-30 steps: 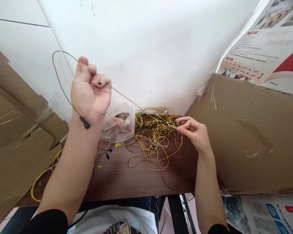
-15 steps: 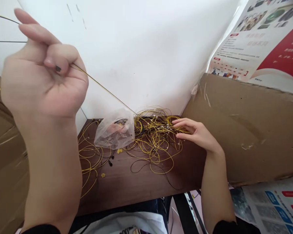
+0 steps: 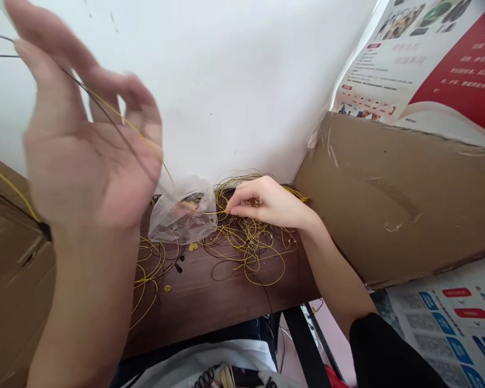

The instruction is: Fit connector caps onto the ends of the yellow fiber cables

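Note:
My left hand (image 3: 84, 140) is raised close to the camera at the left, blurred, with its fingers spread apart. A thin yellow and black wire (image 3: 105, 116) runs across its palm and down toward the table. My right hand (image 3: 267, 203) reaches over the tangle of yellow and black wires (image 3: 250, 237) on the dark wooden table (image 3: 210, 302), its fingertips pinched on a yellow wire next to a clear plastic bag (image 3: 184, 213).
Brown cardboard (image 3: 396, 199) leans at the right of the table, and more cardboard (image 3: 8, 269) stands at the left. A white wall rises behind. Printed posters (image 3: 424, 59) hang at the upper right. Loose yellow wire loops (image 3: 149, 275) lie at the table's left.
My left hand has risen closer to the camera and gone from a fist on the wire to spread fingers. My right hand has moved left across the tangle toward the plastic bag.

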Action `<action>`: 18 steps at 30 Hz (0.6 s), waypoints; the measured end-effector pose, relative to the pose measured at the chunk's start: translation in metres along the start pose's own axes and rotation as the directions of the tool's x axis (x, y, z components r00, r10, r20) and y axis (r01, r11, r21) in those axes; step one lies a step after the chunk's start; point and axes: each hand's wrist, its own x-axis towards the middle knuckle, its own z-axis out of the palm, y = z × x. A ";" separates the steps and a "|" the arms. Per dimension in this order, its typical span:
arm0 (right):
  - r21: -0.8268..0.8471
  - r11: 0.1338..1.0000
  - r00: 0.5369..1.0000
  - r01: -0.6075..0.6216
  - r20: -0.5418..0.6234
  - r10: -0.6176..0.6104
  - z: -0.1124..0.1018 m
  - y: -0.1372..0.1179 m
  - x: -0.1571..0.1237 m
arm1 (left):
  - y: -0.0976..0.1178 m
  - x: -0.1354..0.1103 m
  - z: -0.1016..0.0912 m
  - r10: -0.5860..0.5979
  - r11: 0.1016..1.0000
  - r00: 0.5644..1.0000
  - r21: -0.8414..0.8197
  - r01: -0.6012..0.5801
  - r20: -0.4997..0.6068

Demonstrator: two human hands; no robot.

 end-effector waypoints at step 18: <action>0.311 0.947 0.808 0.080 -0.576 0.121 0.020 0.016 -0.008 | -0.081 -0.043 0.040 -0.052 0.917 0.949 0.392 -0.078 0.311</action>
